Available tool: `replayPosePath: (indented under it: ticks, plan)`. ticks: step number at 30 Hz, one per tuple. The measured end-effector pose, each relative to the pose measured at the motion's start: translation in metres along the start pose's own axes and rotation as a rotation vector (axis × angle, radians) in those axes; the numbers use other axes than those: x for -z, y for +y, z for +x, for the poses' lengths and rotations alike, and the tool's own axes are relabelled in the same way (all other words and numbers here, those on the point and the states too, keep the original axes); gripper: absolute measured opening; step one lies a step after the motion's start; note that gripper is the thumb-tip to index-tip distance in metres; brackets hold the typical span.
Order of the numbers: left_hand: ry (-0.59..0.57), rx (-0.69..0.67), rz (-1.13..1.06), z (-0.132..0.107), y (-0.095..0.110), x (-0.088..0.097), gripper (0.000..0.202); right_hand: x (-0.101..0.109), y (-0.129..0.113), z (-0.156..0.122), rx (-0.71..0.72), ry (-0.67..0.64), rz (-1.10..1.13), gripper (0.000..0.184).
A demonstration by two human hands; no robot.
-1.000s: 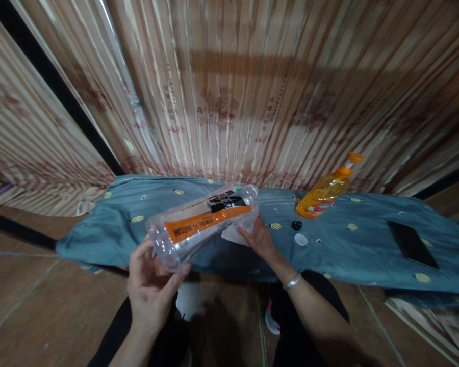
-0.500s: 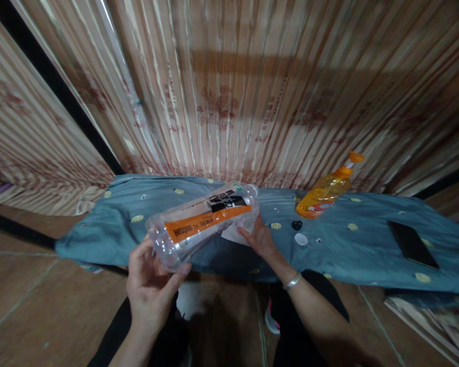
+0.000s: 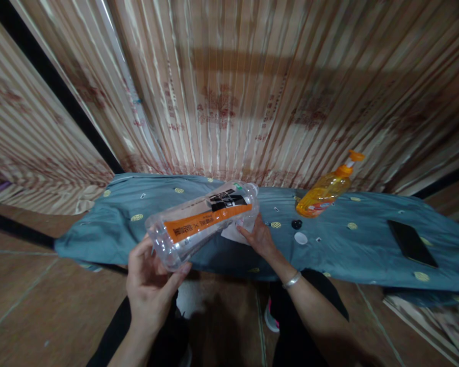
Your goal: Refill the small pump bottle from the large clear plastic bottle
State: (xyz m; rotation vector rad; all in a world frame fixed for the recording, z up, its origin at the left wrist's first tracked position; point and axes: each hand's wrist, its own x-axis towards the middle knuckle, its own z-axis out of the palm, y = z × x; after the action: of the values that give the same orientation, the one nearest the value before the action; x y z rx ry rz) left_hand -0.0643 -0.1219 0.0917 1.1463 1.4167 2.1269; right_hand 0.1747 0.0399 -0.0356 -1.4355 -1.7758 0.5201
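A clear plastic bottle [image 3: 202, 221] with an orange and black label lies tilted in the air above the blue cloth [image 3: 367, 244]. My left hand [image 3: 150, 285] grips its base, thumb and fingers round it. At the neck end, my right hand [image 3: 257, 239] holds the bottle from below, next to a white paper [image 3: 231, 234] lying on the cloth. A bracelet shows on my right wrist.
On the cloth stand an orange pump bottle of liquid [image 3: 326, 189], a small black cap [image 3: 297, 224], a white cap [image 3: 300, 238] and a dark flat phone [image 3: 411, 243]. A striped curtain [image 3: 229, 92] hangs behind. Brown tiled floor [image 3: 34, 306] lies in front.
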Motion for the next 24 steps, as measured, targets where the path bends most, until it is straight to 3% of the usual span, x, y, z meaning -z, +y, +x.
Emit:
replayPosePath:
  ticks: [4, 15, 24]
  plan:
    - [0.004, -0.001, 0.003, -0.0003, 0.0002, 0.0001, 0.067, 0.0000, -0.0031, 0.0001, -0.059, 0.001, -0.024, 0.071]
    - [0.005, -0.017, 0.010, -0.0003, 0.0016, 0.0000, 0.069, -0.0008, -0.0035, -0.0008, -0.052, 0.005, -0.006, 0.079]
    - [0.005, -0.028, -0.008, -0.0003, 0.0011, -0.0003, 0.067, 0.0017, -0.0071, -0.0004, -0.069, -0.012, -0.014, 0.071]
